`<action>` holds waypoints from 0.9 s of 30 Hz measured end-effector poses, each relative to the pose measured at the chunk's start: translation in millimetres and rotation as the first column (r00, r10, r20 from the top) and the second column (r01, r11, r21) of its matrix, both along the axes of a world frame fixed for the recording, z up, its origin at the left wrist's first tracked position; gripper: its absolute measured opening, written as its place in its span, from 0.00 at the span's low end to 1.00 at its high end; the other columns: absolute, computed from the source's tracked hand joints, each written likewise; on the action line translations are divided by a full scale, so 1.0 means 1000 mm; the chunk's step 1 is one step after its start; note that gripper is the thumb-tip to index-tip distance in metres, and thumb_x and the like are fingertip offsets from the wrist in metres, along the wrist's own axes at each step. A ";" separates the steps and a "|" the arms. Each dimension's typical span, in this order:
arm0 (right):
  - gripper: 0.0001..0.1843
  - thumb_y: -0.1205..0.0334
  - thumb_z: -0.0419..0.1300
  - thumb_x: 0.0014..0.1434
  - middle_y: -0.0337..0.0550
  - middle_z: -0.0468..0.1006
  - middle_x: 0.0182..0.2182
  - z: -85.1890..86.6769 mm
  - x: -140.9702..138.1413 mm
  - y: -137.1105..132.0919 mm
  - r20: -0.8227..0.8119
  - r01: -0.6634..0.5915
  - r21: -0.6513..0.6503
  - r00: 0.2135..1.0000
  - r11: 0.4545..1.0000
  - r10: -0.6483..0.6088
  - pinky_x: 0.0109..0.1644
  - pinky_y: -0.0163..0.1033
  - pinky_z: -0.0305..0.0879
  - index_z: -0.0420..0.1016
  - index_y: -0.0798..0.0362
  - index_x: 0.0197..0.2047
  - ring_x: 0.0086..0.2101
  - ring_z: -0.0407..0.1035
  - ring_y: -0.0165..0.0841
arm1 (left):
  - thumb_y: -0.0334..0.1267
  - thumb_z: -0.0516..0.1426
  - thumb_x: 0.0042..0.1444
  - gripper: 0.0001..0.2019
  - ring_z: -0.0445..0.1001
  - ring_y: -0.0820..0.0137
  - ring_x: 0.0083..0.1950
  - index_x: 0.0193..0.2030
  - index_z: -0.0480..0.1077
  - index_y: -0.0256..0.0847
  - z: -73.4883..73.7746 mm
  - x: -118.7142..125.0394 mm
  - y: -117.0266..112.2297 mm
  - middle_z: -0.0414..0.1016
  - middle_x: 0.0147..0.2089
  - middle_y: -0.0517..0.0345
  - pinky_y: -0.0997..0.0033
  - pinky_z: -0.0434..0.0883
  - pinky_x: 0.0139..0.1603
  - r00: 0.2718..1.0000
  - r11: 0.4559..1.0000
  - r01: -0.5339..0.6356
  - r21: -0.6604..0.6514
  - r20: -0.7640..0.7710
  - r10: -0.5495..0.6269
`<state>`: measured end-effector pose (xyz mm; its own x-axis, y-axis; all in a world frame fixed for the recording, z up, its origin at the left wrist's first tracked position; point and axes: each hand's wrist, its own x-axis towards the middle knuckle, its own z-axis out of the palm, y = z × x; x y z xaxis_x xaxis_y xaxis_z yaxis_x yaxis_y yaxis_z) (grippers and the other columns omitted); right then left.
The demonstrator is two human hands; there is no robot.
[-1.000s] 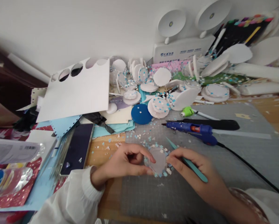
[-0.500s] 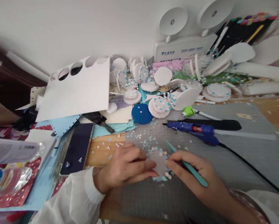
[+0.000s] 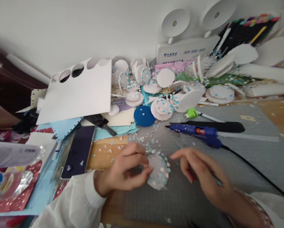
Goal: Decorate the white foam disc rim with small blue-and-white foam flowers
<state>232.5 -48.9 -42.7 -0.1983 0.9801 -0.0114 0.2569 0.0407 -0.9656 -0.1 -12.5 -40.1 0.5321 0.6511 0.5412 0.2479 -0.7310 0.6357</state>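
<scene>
A round white disc (image 3: pixel 157 174) with small pale blue and white star-shaped confetti pieces on it is over the grey cutting mat (image 3: pixel 151 209). At its left edge my left hand (image 3: pixel 130 166) has curled fingers, with the thumb tip against the disc. Just right of the disc is my right hand (image 3: pixel 201 174), blurred, its index finger stretched toward the rim. Teal tweezers (image 3: pixel 218 181) are tucked in this hand; only short bits of them show, the rest hidden by the fingers. Loose confetti stars (image 3: pixel 151 144) lie scattered behind the disc.
A blue glue gun (image 3: pixel 194 129) with a cord lies behind my right hand. A phone (image 3: pixel 77 152) lies at the left, below a white board with round holes (image 3: pixel 77 91). Several decorated foam discs (image 3: pixel 163 107) are heaped along the wall, beside a blue round lid (image 3: pixel 144 116).
The disc has shifted slightly left and shows more confetti on its face. My right hand has let go of its rim and moved right, the tweezers now mostly hidden in it.
</scene>
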 end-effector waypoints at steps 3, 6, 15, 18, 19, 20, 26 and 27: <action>0.21 0.54 0.38 0.70 0.33 0.66 0.20 -0.007 0.008 0.002 -0.120 0.067 0.056 0.991 0.996 -0.060 0.25 0.33 0.61 0.70 0.45 0.52 0.21 0.61 0.28 | 0.28 0.59 0.53 0.02 0.68 0.73 0.32 0.31 0.69 0.37 0.004 -0.002 0.002 0.67 0.31 0.57 0.72 0.68 0.32 0.996 0.998 -0.062 -0.027 0.058 0.063; 0.23 0.49 0.39 0.69 0.40 0.72 0.29 -0.014 0.011 0.003 -0.166 0.107 0.136 0.983 0.985 -0.084 0.29 0.36 0.65 0.64 0.45 0.59 0.27 0.66 0.32 | 0.28 0.59 0.51 0.03 0.68 0.72 0.33 0.30 0.69 0.37 0.004 -0.001 0.002 0.66 0.31 0.57 0.72 0.68 0.33 0.996 0.998 -0.060 -0.021 0.069 0.062; 0.05 0.61 0.54 0.64 0.39 0.74 0.33 -0.011 0.010 0.009 0.243 0.017 0.253 0.967 0.967 -0.081 0.36 0.35 0.68 0.67 0.47 0.44 0.32 0.71 0.31 | 0.30 0.60 0.51 0.05 0.70 0.70 0.35 0.35 0.71 0.36 -0.002 0.000 0.000 0.69 0.34 0.54 0.71 0.70 0.35 0.996 0.996 0.092 -0.020 -0.017 -0.092; 0.04 0.64 0.55 0.62 0.38 0.74 0.31 -0.009 0.007 0.008 0.318 -0.027 0.283 0.946 0.959 -0.067 0.34 0.34 0.67 0.65 0.47 0.42 0.30 0.71 0.30 | 0.32 0.59 0.51 0.07 0.71 0.68 0.36 0.38 0.72 0.36 -0.001 -0.001 0.001 0.70 0.35 0.52 0.68 0.70 0.36 0.994 0.993 0.114 -0.031 0.003 -0.114; 0.04 0.64 0.55 0.62 0.37 0.74 0.30 -0.009 0.006 0.008 0.321 -0.040 0.282 0.945 0.959 -0.055 0.32 0.33 0.67 0.65 0.47 0.42 0.29 0.71 0.30 | 0.33 0.58 0.52 0.08 0.71 0.67 0.37 0.39 0.72 0.36 -0.001 -0.001 0.001 0.70 0.36 0.51 0.67 0.70 0.37 0.994 0.993 0.110 -0.036 0.018 -0.110; 0.05 0.65 0.55 0.62 0.36 0.74 0.28 -0.011 0.005 0.007 0.318 -0.047 0.276 0.947 0.960 -0.045 0.30 0.33 0.66 0.64 0.48 0.41 0.27 0.71 0.29 | 0.34 0.56 0.54 0.08 0.71 0.66 0.38 0.40 0.72 0.36 0.001 -0.002 0.000 0.70 0.36 0.50 0.66 0.70 0.38 0.995 0.994 0.099 -0.041 0.035 -0.097; 0.06 0.67 0.54 0.60 0.31 0.69 0.21 -0.015 0.002 0.013 0.365 -0.124 0.295 0.931 0.948 0.008 0.24 0.32 0.60 0.59 0.49 0.38 0.20 0.66 0.27 | 0.33 0.49 0.63 0.09 0.68 0.66 0.41 0.41 0.71 0.38 -0.001 -0.006 -0.002 0.71 0.36 0.52 0.64 0.67 0.43 0.977 0.967 -0.152 -0.207 0.115 0.178; 0.05 0.67 0.53 0.61 0.32 0.70 0.22 -0.014 0.002 0.014 0.385 -0.152 0.304 0.923 0.941 0.025 0.24 0.32 0.60 0.60 0.49 0.38 0.20 0.67 0.27 | 0.33 0.49 0.64 0.10 0.68 0.66 0.40 0.40 0.71 0.38 -0.002 -0.006 -0.002 0.70 0.36 0.53 0.65 0.66 0.43 0.964 0.949 -0.191 -0.252 0.133 0.229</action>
